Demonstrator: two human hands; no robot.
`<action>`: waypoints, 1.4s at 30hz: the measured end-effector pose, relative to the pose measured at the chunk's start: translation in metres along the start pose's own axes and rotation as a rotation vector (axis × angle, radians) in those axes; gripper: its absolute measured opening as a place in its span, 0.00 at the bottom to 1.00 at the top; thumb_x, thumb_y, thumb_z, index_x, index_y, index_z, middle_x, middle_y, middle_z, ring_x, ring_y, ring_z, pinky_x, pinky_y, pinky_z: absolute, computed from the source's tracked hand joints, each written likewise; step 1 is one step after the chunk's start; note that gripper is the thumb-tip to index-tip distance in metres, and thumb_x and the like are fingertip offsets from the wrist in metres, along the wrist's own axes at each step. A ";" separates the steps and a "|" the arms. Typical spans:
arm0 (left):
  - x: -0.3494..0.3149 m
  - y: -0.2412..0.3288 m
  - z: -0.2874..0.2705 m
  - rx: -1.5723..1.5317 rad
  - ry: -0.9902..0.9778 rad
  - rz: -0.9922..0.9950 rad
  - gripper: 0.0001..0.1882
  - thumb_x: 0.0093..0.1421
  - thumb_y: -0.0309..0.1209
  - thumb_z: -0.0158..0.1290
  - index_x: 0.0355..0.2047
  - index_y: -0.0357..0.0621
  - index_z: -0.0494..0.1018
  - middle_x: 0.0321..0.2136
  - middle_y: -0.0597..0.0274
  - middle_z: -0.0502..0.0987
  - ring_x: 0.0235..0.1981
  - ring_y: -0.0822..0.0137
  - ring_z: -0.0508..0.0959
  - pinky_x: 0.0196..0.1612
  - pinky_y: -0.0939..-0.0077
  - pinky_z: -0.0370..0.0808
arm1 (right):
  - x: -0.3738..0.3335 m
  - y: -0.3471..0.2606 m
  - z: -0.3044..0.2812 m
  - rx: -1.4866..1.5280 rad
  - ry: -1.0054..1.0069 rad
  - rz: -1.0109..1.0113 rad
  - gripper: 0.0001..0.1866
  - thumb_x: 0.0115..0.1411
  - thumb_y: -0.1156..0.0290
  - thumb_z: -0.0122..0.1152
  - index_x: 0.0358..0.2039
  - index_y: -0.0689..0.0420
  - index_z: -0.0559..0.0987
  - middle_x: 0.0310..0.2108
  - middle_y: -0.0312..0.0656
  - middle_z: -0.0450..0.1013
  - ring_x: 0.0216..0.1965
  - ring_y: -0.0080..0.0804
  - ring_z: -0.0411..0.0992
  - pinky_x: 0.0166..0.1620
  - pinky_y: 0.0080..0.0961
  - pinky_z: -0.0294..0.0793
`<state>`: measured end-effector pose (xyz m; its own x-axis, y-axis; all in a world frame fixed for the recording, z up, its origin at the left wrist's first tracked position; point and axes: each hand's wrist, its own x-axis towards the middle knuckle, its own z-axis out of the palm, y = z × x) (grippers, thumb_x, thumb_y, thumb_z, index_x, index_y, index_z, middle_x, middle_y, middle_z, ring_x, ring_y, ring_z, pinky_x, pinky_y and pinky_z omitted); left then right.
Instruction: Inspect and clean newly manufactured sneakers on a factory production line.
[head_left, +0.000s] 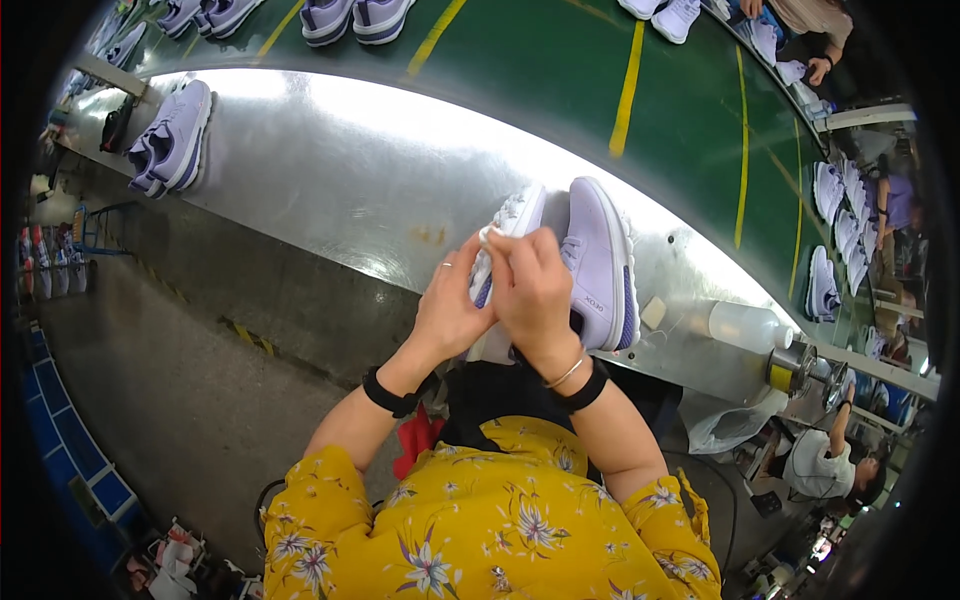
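Lilac shoe (533,208) looks light, kinda squishy; grab the sole (508,214). Right hand (532,290) pinches a white bit (487,235); can't tell if left hand (452,308) grips.

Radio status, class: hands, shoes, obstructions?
Left hand, right hand: together at small white piece. Lavender shoe: partly blocked by hands. Second shoe: alongside.

Yellow blouse (480,540) in full bloom

From over here, you can't miss the print: big white flowers (537,527) streaked with purple, all across the blouse's front and both sleeves (665,525). Past the blouse's left sleeve, a plain black band (390,397) circles the wrist, and a slim ring (447,265) sits on the left hand (450,310). Past its right sleeve comes a second black band (583,390), with a thin, shiny bracelet (568,370) on its right hand (535,300) side.
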<state>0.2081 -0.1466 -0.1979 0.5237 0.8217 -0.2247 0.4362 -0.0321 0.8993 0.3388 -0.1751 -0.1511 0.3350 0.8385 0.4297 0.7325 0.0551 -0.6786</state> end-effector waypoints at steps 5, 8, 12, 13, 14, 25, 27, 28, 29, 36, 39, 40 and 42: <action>0.000 0.026 -0.010 -0.088 -0.101 -0.025 0.49 0.51 0.44 0.70 0.70 0.51 0.59 0.58 0.43 0.72 0.57 0.41 0.73 0.59 0.52 0.71 | 0.039 0.035 -0.003 -0.032 0.120 0.023 0.05 0.62 0.73 0.65 0.31 0.60 0.78 0.28 0.47 0.68 0.28 0.48 0.72 0.28 0.40 0.71; -0.001 0.016 -0.010 -0.041 -0.053 0.016 0.49 0.51 0.44 0.70 0.70 0.51 0.59 0.58 0.44 0.72 0.57 0.42 0.73 0.58 0.52 0.71 | 0.021 0.017 -0.001 -0.056 0.032 0.037 0.04 0.61 0.75 0.65 0.31 0.59 0.78 0.29 0.47 0.68 0.28 0.47 0.72 0.28 0.40 0.72; 0.002 0.010 -0.005 -0.054 -0.017 0.009 0.48 0.51 0.44 0.70 0.70 0.50 0.59 0.59 0.44 0.72 0.57 0.42 0.73 0.59 0.53 0.71 | 0.006 0.007 0.001 0.027 0.006 0.002 0.02 0.60 0.76 0.65 0.33 0.58 0.80 0.29 0.47 0.68 0.26 0.47 0.72 0.29 0.40 0.72; 0.003 0.020 -0.010 -0.079 -0.046 0.003 0.48 0.51 0.43 0.70 0.69 0.50 0.60 0.59 0.44 0.72 0.58 0.42 0.72 0.59 0.53 0.71 | 0.021 0.016 0.002 -0.015 0.032 0.032 0.02 0.60 0.76 0.65 0.34 0.57 0.80 0.29 0.47 0.68 0.26 0.47 0.72 0.29 0.39 0.72; -0.001 0.025 -0.012 -0.109 -0.080 -0.006 0.48 0.51 0.43 0.70 0.69 0.50 0.60 0.59 0.44 0.72 0.58 0.42 0.72 0.59 0.53 0.70 | 0.027 0.022 0.000 -0.064 0.055 0.065 0.03 0.60 0.77 0.65 0.35 0.57 0.81 0.28 0.47 0.67 0.26 0.47 0.72 0.29 0.39 0.73; 0.001 0.028 -0.009 -0.155 -0.063 0.042 0.48 0.51 0.42 0.69 0.69 0.49 0.59 0.55 0.42 0.74 0.55 0.40 0.74 0.57 0.53 0.72 | 0.033 0.031 -0.002 -0.016 0.067 0.031 0.03 0.60 0.77 0.65 0.35 0.59 0.80 0.28 0.46 0.68 0.27 0.47 0.72 0.29 0.38 0.73; -0.001 0.021 -0.009 -0.166 -0.079 0.002 0.48 0.51 0.42 0.70 0.69 0.48 0.59 0.56 0.43 0.73 0.56 0.41 0.74 0.58 0.54 0.72 | 0.041 0.035 -0.001 -0.037 0.097 0.046 0.04 0.61 0.76 0.65 0.36 0.59 0.80 0.28 0.46 0.68 0.27 0.47 0.72 0.29 0.39 0.73; -0.001 0.020 -0.009 -0.133 -0.073 -0.008 0.48 0.51 0.42 0.70 0.69 0.49 0.59 0.57 0.43 0.73 0.57 0.41 0.73 0.58 0.54 0.71 | 0.036 0.031 0.000 -0.050 0.073 0.070 0.03 0.60 0.77 0.66 0.34 0.60 0.80 0.27 0.47 0.68 0.28 0.48 0.72 0.30 0.38 0.72; -0.001 0.019 -0.010 -0.101 -0.066 -0.018 0.48 0.51 0.43 0.70 0.69 0.49 0.60 0.58 0.43 0.73 0.57 0.42 0.73 0.58 0.54 0.71 | 0.029 0.026 0.001 -0.065 0.048 0.095 0.03 0.60 0.77 0.66 0.33 0.62 0.80 0.26 0.48 0.68 0.28 0.48 0.72 0.31 0.38 0.72; 0.000 0.024 -0.010 -0.064 -0.064 0.035 0.48 0.51 0.42 0.70 0.70 0.49 0.59 0.60 0.44 0.71 0.59 0.42 0.71 0.61 0.53 0.70 | 0.041 0.029 -0.002 -0.034 0.080 0.053 0.06 0.62 0.74 0.65 0.29 0.60 0.77 0.29 0.47 0.69 0.27 0.49 0.73 0.29 0.41 0.73; 0.001 0.025 -0.011 -0.140 -0.086 -0.048 0.48 0.51 0.41 0.70 0.70 0.48 0.59 0.61 0.44 0.70 0.61 0.42 0.71 0.62 0.53 0.69 | 0.034 0.030 0.000 -0.038 0.072 0.056 0.06 0.62 0.74 0.64 0.29 0.60 0.77 0.29 0.47 0.69 0.28 0.49 0.73 0.28 0.40 0.72; 0.000 0.020 -0.012 -0.089 -0.070 -0.013 0.48 0.51 0.41 0.70 0.70 0.47 0.59 0.60 0.44 0.71 0.61 0.43 0.71 0.62 0.53 0.69 | 0.024 0.022 -0.004 -0.065 0.010 0.063 0.05 0.63 0.74 0.64 0.30 0.60 0.77 0.29 0.47 0.68 0.27 0.49 0.73 0.28 0.40 0.72; -0.003 0.013 -0.009 -0.013 -0.028 -0.015 0.49 0.50 0.40 0.70 0.69 0.47 0.59 0.58 0.43 0.72 0.60 0.44 0.71 0.60 0.53 0.70 | 0.004 0.007 -0.002 -0.054 0.002 0.006 0.04 0.62 0.75 0.63 0.31 0.60 0.77 0.29 0.47 0.68 0.27 0.49 0.72 0.28 0.40 0.72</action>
<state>0.2060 -0.1442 -0.1822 0.5378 0.8056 -0.2486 0.4351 -0.0126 0.9003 0.3465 -0.1726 -0.1534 0.3407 0.8376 0.4269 0.7615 0.0204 -0.6478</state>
